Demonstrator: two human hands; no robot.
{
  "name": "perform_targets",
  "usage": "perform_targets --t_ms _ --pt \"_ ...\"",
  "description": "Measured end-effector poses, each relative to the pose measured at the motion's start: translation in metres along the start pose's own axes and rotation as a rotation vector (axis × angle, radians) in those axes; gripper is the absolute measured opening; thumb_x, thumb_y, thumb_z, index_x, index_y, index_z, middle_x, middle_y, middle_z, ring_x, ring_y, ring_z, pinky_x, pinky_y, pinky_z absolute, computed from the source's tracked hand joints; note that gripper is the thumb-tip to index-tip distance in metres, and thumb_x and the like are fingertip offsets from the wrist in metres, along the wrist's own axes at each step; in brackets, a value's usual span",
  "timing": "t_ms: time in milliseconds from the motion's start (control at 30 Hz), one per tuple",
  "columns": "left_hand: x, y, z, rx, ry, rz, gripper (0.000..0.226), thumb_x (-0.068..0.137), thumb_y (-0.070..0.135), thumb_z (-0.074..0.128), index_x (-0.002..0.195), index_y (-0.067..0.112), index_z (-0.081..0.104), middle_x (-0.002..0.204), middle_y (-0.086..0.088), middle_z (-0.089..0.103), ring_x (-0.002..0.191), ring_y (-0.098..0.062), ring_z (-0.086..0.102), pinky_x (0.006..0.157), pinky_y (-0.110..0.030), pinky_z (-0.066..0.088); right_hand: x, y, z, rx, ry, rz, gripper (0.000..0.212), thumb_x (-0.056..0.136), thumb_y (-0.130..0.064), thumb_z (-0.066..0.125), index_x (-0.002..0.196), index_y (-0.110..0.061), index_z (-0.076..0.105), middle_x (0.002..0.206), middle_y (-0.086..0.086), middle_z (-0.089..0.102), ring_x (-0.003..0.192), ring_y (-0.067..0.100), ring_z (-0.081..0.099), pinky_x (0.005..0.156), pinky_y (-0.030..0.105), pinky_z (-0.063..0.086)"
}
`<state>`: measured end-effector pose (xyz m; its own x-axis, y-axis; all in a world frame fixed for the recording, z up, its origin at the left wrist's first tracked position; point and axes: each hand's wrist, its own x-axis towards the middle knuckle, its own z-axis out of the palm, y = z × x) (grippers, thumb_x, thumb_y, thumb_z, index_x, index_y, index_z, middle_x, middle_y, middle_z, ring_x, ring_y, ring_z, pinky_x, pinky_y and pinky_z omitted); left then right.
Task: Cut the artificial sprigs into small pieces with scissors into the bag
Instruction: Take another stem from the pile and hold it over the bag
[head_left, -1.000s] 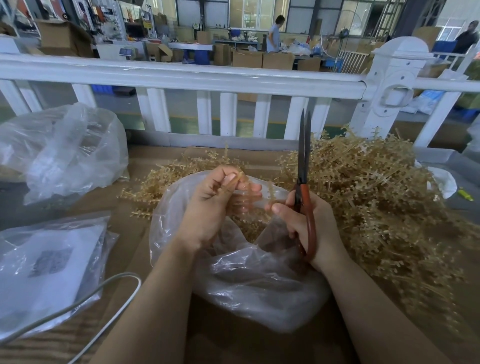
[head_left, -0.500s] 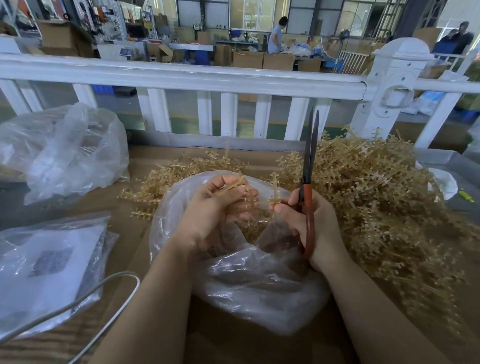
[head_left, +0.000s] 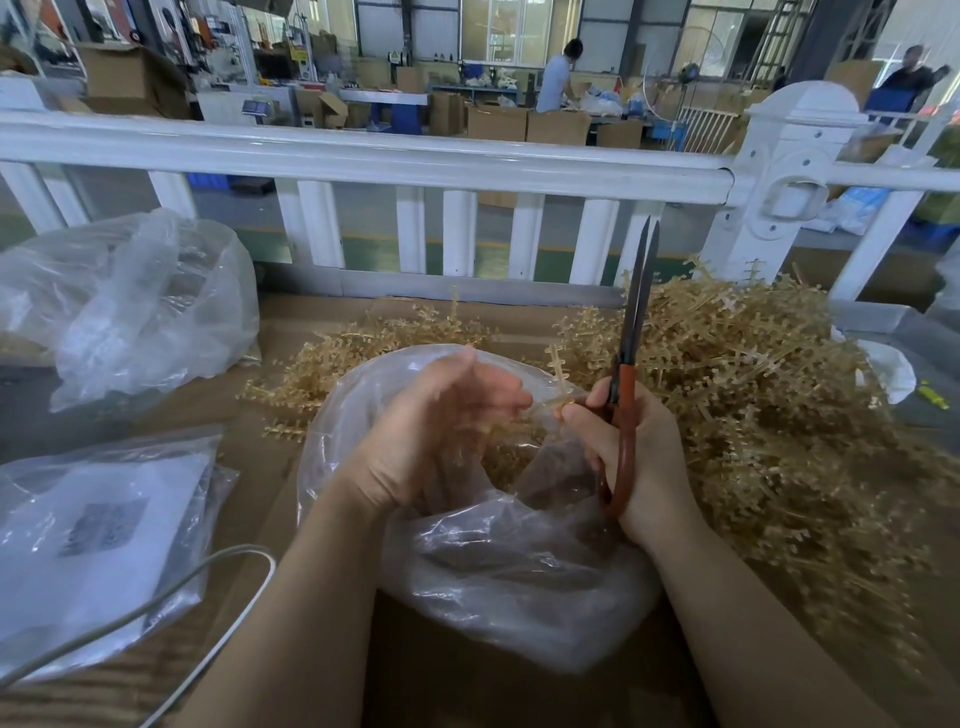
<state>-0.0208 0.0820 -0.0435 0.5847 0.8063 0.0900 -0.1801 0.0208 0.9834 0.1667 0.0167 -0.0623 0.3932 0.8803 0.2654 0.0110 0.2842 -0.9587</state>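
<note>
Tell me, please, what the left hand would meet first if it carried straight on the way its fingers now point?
Probably the sprig pinched by the right hand, then that hand's fingertips. The left hand points rightward over the bag; depth is unclear.

Even, soft daylight from far windows; wide-angle edge bending, slight motion blur.

No text can be read; the printed sheet in its plastic sleeve is too blurred.
</note>
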Motion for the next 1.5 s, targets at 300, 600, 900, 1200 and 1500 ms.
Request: perform_targets --t_ms 300,600,900,1200,1500 --pt "0.002 0.003 0.010 0.687 0.050 -0.014 0.015 0.083 0.030 0.079 0.091 0.021 0.070 0.086 0.002 0.073 0.082 -0.015 0.070 0.082 -0.038 0.059 0.001 0.004 -0.003 -0.056 -0.032 -0.037 0.040 0.084 -0.002 0.079 0.067 -0.034 0.062 0.058 -0.013 0.057 0.049 0.001 0.052 0.049 0.015 0.044" --pt "0.004 0.005 0.007 0.103 0.222 -0.061 0.033 0.103 0.023 0.049 0.072 0.015 0.056 0.054 0.005 0.049 0.044 -0.007 0.037 0.043 -0.017 0.029 0.000 0.005 -0.002 -0.101 -0.079 -0.052 0.028 0.085 -0.020 0.081 0.071 -0.039 0.067 0.059 -0.013 0.062 0.050 -0.001 0.056 0.048 0.012 0.044" --pt "0.004 0.013 0.002 -0.716 0.144 -0.124 0.028 0.095 0.021 0.049 0.083 0.007 0.070 0.081 -0.003 0.069 0.069 -0.009 0.065 0.069 -0.021 0.057 0.000 0.011 0.002 -0.299 -0.106 -0.031 0.041 0.068 -0.067 0.076 0.090 -0.034 0.067 0.087 -0.001 0.074 0.086 0.021 0.074 0.086 0.054 0.058" --pt "0.010 -0.002 0.016 -0.371 0.300 -0.074 0.014 0.074 0.025 0.070 0.084 0.015 0.069 0.062 0.006 0.057 0.051 -0.004 0.045 0.050 -0.016 0.035 -0.001 0.008 0.003 -0.186 -0.130 -0.033 0.039 0.069 -0.058 0.078 0.089 -0.025 0.071 0.084 -0.001 0.078 0.081 0.011 0.076 0.070 0.018 0.056" --pt "0.015 -0.013 0.018 -0.212 0.302 0.023 0.010 0.072 0.025 0.075 0.074 0.015 0.073 0.067 -0.004 0.064 0.060 -0.012 0.058 0.057 -0.023 0.050 0.001 0.014 0.002 -0.304 -0.134 -0.015 0.026 0.071 -0.046 0.085 0.092 -0.042 0.070 0.090 -0.016 0.076 0.082 0.001 0.072 0.076 0.029 0.055"
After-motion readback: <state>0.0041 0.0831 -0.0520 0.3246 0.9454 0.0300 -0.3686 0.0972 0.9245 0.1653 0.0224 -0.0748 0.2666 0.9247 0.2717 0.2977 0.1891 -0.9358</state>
